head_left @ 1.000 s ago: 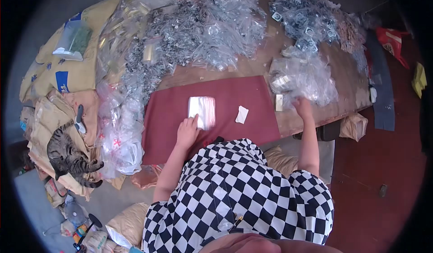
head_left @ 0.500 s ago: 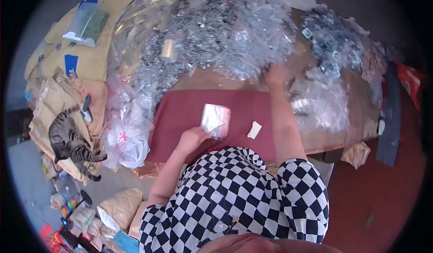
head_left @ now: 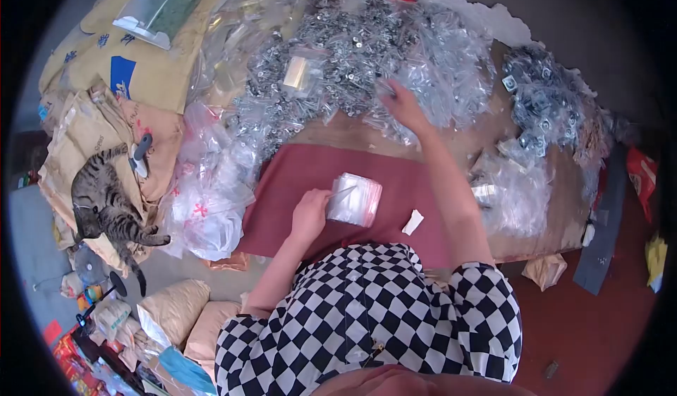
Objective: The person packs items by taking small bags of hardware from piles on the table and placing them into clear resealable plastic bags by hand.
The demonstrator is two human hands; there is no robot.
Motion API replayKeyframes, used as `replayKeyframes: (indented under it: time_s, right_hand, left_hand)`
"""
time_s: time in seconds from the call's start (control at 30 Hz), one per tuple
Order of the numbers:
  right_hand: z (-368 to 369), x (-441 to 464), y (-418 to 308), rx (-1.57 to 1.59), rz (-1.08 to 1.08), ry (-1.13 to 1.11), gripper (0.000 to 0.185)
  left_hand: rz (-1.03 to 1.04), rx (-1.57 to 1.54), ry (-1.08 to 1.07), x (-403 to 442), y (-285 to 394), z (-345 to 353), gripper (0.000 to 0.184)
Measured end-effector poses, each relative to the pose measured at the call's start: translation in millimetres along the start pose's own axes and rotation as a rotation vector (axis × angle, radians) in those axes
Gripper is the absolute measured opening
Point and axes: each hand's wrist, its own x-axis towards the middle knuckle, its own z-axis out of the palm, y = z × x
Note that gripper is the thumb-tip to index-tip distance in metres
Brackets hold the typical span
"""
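Have the bare left hand (head_left: 309, 216) at the left edge of a flat stack of clear plastic bags with pinkish-red edges (head_left: 357, 202), lying on a dark maroon cloth (head_left: 282, 216) just in front of the body. See the left fingers close together, touching the stack near its upper left corner; cannot tell about a firm pinch on the topmost bag. Have the bare right hand (head_left: 403, 105) out over the near part of a broad heap of small silvery metal parts and clear plastic (head_left: 338, 50). Find the right fingertips blurred, bent rather than spread wide; cannot tell about anything between them. Note a torn white scrap of paper (head_left: 412, 222) on the cloth, right of the stack and apart from it (and, well off to the left, a grey striped tabby cat (head_left: 106, 195) on crumpled brown paper (head_left: 81, 131)). Would judge the work as under way, with plenty left, going by the thick stack and the large heap. Cannot sort finished from waiting within that heap, given the overlapping plastic and metal.
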Motion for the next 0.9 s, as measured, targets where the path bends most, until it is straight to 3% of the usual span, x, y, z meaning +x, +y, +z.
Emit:
replayKeyframes:
  time_s: [0.07, 0.1, 0.17, 0.27, 0.33, 0.4, 0.43, 0.5, 0.53, 0.6, 0.67, 0.73, 0.77, 0.83, 0.9]
  right_hand:
    - [33, 39, -17, -0.352, -0.22, 0.058, 0.05]
    - [44, 54, -20, -0.344, -0.231, 0.043, 0.05]
    - [74, 75, -27, -0.895, -0.095, 0.071, 0.041]
    - [73, 68, -25, -0.811, -0.095, 0.103, 0.035]
    - [58, 42, -22, -0.572, -0.082, 0.169, 0.035]
    - [45, 23, 9, 0.495, 0.257, 0.061, 0.031]
    - [45, 12, -8, 0.492, 0.248, 0.047, 0.031]
    - [40, -11, -60, 1.173, 0.31, 0.112, 0.029]
    - [47, -8, -60, 1.173, 0.315, 0.107, 0.029]
    - [62, 7, -58, 0.593, 0.265, -0.214, 0.028]
    - [92, 16, -111, 0.22, 0.116, -0.369, 0.028]
    - [139, 27, -134, -0.095, -0.176, -0.215, 0.031]
    - [162, 35, -141, -0.095, -0.177, -0.213, 0.031]
    - [195, 47, -145, -0.356, -0.407, 0.013, 0.034]
    - [203, 53, -140, -0.391, -0.331, -0.014, 0.035]
  left_hand:
    - [0.009, 0.018, -0.001, 5, 6, -10, 0.013]
    - [0.024, -0.033, 0.036, 7, 9, -14, 0.012]
    - [0.01, -0.076, 0.09, 4, 11, -25, 0.01]
    - [-0.122, -0.241, 0.135, -3, 14, -36, 0.004]
    - [-0.39, -0.453, 0.119, -10, 14, -42, 0.003]
    - [-0.423, -0.472, 0.128, -15, 3, -40, 0.004]
    - [-0.442, -0.487, 0.127, -15, -3, -38, 0.006]
    - [-0.341, -0.508, 0.25, -4, 0, -32, 0.01]
    - [-0.23, -0.523, 0.352, -3, 1, -29, 0.015]
    - [-0.195, -0.424, 0.245, -8, -7, -30, 0.019]
    - [-0.156, -0.327, 0.14, -9, -7, -35, 0.024]
    - [-0.202, -0.201, 0.065, -8, 2, -48, 0.025]
    - [-0.199, -0.2, 0.065, -7, 2, -47, 0.025]
    - [-0.266, -0.408, 0.22, -6, 5, -43, 0.027]
    - [-0.332, -0.497, 0.295, -6, 6, -47, 0.027]
